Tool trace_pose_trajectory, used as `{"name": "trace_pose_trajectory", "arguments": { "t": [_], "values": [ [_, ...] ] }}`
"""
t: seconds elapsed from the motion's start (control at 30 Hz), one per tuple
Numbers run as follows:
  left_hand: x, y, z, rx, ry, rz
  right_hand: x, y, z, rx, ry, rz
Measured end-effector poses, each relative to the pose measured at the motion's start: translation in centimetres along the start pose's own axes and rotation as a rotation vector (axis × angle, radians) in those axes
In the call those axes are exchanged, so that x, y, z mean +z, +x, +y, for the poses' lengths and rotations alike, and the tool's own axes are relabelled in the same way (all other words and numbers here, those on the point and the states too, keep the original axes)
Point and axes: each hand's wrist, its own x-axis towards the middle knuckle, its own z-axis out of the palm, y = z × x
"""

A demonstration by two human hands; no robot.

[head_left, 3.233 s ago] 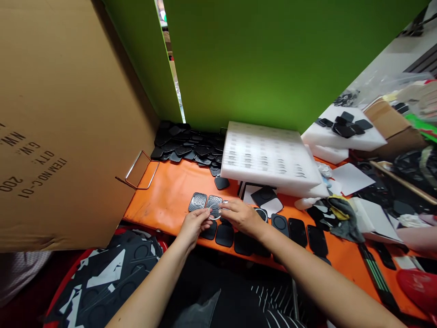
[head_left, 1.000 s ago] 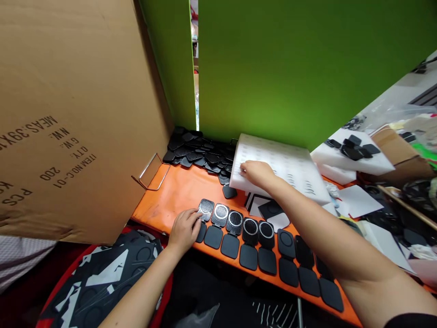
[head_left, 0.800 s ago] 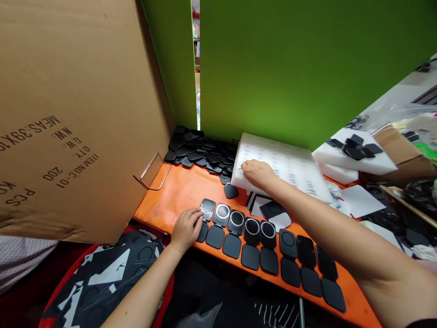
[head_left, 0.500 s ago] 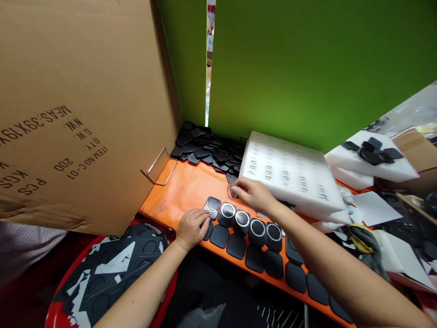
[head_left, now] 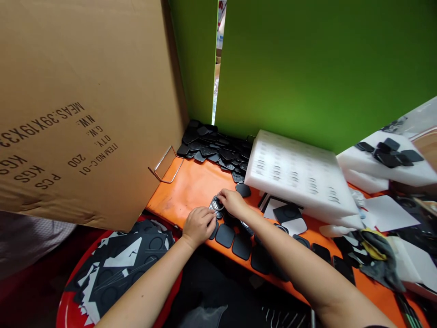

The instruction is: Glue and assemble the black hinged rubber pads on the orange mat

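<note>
On the orange work surface (head_left: 194, 182) lies a black textured square pad (head_left: 215, 214). My right hand (head_left: 233, 203) pinches a thin ring (head_left: 217, 203) over that pad. My left hand (head_left: 199, 226) is closed, its fingertips at the pad's left lower edge, seemingly gripping it. Closer to me runs a row of smooth black pads (head_left: 224, 235). More textured pads to the right are mostly covered by my right hand and forearm. A single black pad (head_left: 243, 190) rests behind my right hand, by the foam block.
A white foam block (head_left: 293, 168) with slots stands tilted at the back. Black pads (head_left: 215, 146) are heaped along the green panel (head_left: 280, 68). A bent wire stand (head_left: 167, 171) adjoins the cardboard box (head_left: 85, 114). Below left, a red tub (head_left: 68, 303) holds black and white scraps.
My right hand has brought the ring left, from beside the foam block to the leftmost textured pad. My left hand stays at that pad. The whole view has shifted slightly.
</note>
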Motion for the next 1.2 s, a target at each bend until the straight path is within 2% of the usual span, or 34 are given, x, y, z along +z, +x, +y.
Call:
{"name": "trace_pose_trajectory", "arguments": {
  "t": [0.1, 0.2, 0.37, 0.43, 0.53, 0.6, 0.63, 0.73, 0.83, 0.9, 0.93, 1.03, 1.13, 1.2],
  "values": [
    [0.0, 0.0, 0.1, -0.007, 0.008, -0.004, 0.5, 0.4, 0.3, -0.034, -0.009, 0.006],
    [-0.1, 0.1, 0.2, -0.021, 0.025, -0.027, 1.0, 0.5, 0.9, -0.077, -0.059, 0.07],
    [-0.3, 0.4, 0.3, -0.062, 0.048, -0.102, 0.5, -1.4, 1.8, -0.124, -0.123, 0.123],
    [-0.3, 0.5, 0.3, -0.048, 0.045, -0.114, -0.9, -2.6, 2.3, -0.201, -0.136, 0.185],
    [-0.2, 0.6, 0.2, -0.037, 0.04, -0.109, -4.6, -3.7, 3.5, -0.264, -0.162, 0.383],
    [-0.2, 0.5, 0.1, -0.031, 0.042, -0.106, -7.6, -3.5, 4.4, -0.169, -0.201, 0.501],
    [-0.2, 0.5, 0.0, -0.024, 0.044, -0.103, -9.0, -3.3, 4.8, -0.093, -0.226, 0.513],
    [-0.1, 0.5, -0.1, -0.002, 0.052, -0.09, -12.0, -1.9, 5.6, 0.045, -0.29, 0.327],
    [-0.1, 0.5, -0.1, 0.03, 0.069, -0.083, -13.2, -0.4, 5.4, 0.077, -0.286, 0.155],
    [0.0, 0.5, -0.2, 0.049, 0.087, -0.084, -13.7, 0.0, 5.1, 0.107, -0.207, 0.163],
    [0.0, 0.5, -0.3, 0.057, 0.096, -0.085, -14.0, -0.1, 5.0, 0.117, -0.135, 0.214],
    [0.0, 0.4, -0.7, 0.087, 0.124, -0.083, -15.4, -2.5, 5.2, 0.091, 0.18, 0.396],
    [-0.2, 0.4, -0.6, 0.119, 0.147, -0.021, -16.8, -8.2, 6.4, 0.045, 0.439, 0.372],
    [-0.2, 0.6, 0.3, 0.144, 0.128, 0.031, -17.3, -13.0, 8.1, 0.066, 0.43, 0.352]
  ]
}}
